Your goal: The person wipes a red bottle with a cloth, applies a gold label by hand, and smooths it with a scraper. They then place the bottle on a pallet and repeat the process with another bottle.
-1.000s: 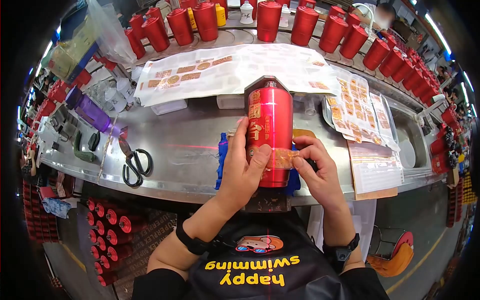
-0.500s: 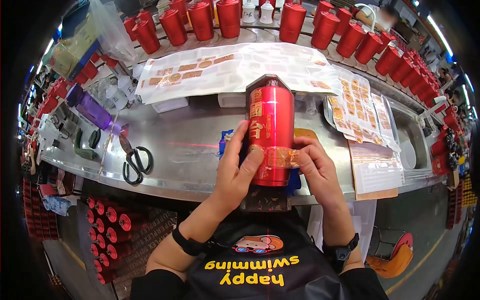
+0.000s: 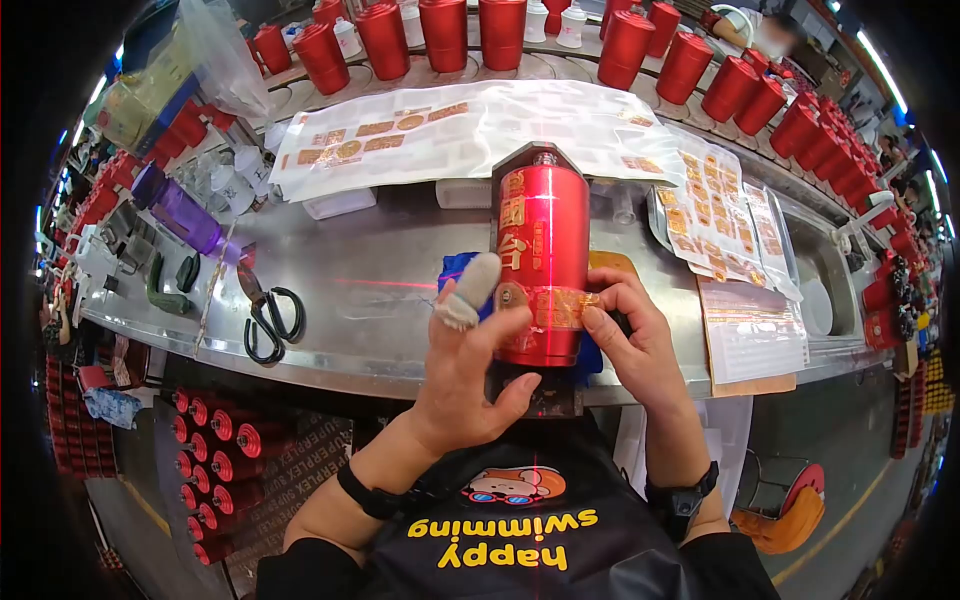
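Observation:
A red metallic bottle (image 3: 560, 220) with gold characters lies in a dark holder in front of me, its neck pointing away. Around its lower part runs a clear sticker film (image 3: 560, 308) with gold print. My right hand (image 3: 640, 345) pinches the film's right end between thumb and fingers, beside the bottle. Left of the bottle, my left hand (image 3: 455, 375) has its fingers apart, with a fingertip at the film's left end. A pale finger cot (image 3: 470, 292) covers one of its raised fingers. Blue cloth (image 3: 455, 268) shows beneath the bottle.
Sticker sheets (image 3: 400, 140) spread across the back of the metal table, with more gold sticker sheets (image 3: 715, 210) at right. Black-handled scissors (image 3: 268, 318) and a purple bottle (image 3: 180, 212) lie left. Red bottles (image 3: 445, 35) line a conveyor behind. A person (image 3: 750, 35) sits far right.
My left hand has come off the bottle's left side, its fingers lifting and spreading. My right hand keeps its pinch on the film. Bottles on the conveyor have shifted right.

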Demonstrator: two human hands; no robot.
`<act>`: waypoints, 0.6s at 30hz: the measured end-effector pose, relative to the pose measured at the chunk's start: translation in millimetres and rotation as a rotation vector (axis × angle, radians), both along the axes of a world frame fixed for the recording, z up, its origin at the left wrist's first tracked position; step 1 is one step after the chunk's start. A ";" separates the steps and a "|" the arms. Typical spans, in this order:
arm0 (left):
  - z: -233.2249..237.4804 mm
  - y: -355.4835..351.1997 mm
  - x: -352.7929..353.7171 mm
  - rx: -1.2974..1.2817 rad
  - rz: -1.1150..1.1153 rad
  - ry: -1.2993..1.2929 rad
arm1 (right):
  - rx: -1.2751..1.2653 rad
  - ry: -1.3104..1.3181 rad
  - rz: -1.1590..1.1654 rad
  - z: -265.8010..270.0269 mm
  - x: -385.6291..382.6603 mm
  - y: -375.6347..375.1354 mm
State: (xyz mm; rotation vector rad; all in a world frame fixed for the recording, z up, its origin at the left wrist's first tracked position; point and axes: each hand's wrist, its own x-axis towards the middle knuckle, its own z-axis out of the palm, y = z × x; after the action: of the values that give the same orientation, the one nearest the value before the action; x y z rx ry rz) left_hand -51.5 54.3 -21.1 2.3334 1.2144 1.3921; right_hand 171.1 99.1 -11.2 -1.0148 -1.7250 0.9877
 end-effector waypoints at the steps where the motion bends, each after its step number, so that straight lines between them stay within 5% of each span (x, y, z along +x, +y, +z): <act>1: -0.8 -1.2 -1.3 0.035 -0.004 0.036 | 0.003 -0.002 0.000 0.1 -0.1 0.2; 9: 0.4 -13.4 0.0 0.091 0.075 0.236 | 0.011 -0.005 -0.007 -1.2 -0.5 0.7; 18: -2.4 -16.0 -0.4 0.067 0.032 0.123 | 0.018 -0.009 -0.013 -2.5 -0.4 0.4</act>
State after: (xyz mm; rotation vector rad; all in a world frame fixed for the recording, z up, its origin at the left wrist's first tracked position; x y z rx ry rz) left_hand -51.9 38.3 -23.4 2.4890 1.2619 1.3362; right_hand 170.7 99.5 -13.8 -1.0186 -1.7297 0.9595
